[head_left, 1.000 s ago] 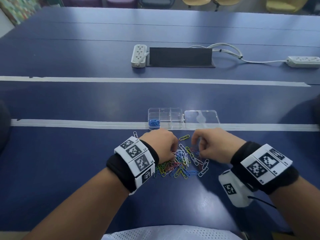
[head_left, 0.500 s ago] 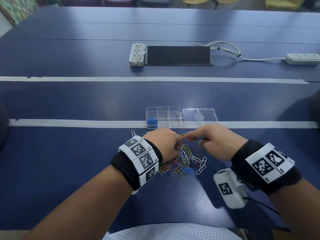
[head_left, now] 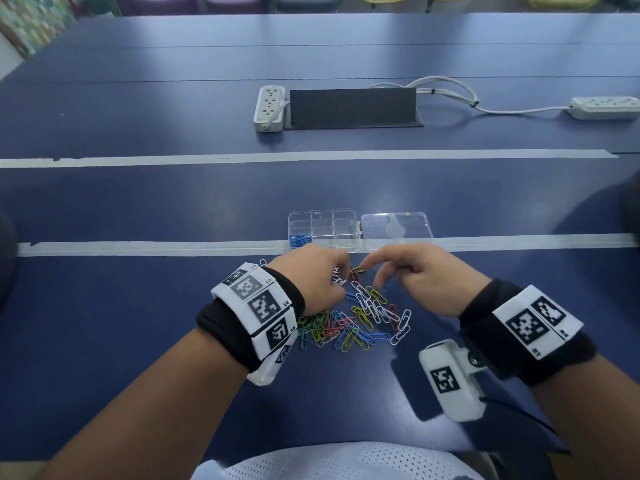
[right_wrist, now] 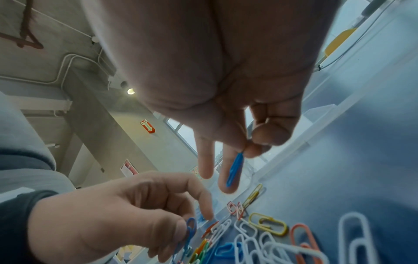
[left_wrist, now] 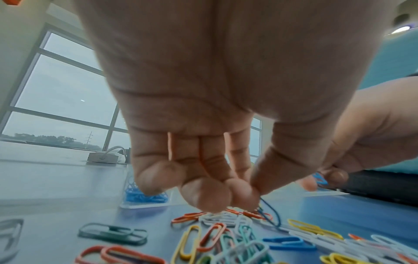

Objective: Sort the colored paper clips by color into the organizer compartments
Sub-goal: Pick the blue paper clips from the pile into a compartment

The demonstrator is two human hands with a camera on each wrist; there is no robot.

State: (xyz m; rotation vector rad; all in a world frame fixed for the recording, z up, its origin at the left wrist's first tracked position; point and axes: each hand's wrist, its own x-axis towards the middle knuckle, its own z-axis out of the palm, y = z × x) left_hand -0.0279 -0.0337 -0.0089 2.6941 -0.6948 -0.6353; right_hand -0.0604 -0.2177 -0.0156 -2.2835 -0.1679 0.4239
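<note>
Paper clips [head_left: 360, 322] of many colours, white, yellow, blue, green and red among them, are heaped loosely on the blue worktop [head_left: 138, 341], nearest the person and between the two wrists. Above the far edge of the heap both hands are held close together. A dark blue clip [left_wrist: 270, 214] is pinched between the thumb and curled fingers of the left hand [head_left: 313, 277], and it hangs down into the heap. In the right wrist view a light blue clip [right_wrist: 235, 167] is seen gripped between the thumb and a fingertip of the right hand [head_left: 419, 277], whose first two fingers are stretched out towards the left hand.

Just beyond the hands a clear organizer [head_left: 323, 230] is set on a strip of pale tape [head_left: 138, 248], with its clear lid [head_left: 396, 228] laid open flat to the right. A small pile of sorted blue clips [head_left: 299, 240] is held in the near left compartment. Nothing can be made out in the other compartments.

Farther back a second strip of tape [head_left: 207, 157] is crossed. Behind it a white power strip [head_left: 269, 108] is placed beside a dark flat panel [head_left: 353, 107], and another power strip [head_left: 604, 107] lies far to the right.
</note>
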